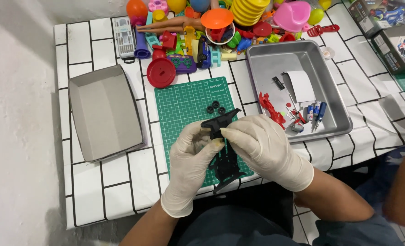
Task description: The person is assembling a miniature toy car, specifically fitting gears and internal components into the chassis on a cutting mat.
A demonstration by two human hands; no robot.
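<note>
both hands, left hand (191, 152) and right hand (259, 146), closed on black part (218, 123) above mat (184, 102). part's long axis runs toward the table's far right corner; right hand nearer.

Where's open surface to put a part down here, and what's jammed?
Free: inside the grey cardboard tray; the upper left of the green cutting mat, beside the small black wheels; the metal tray floor left of its white paper. Crowded: the toy pile along the back edge, and under both gloved hands holding the black part.
</note>
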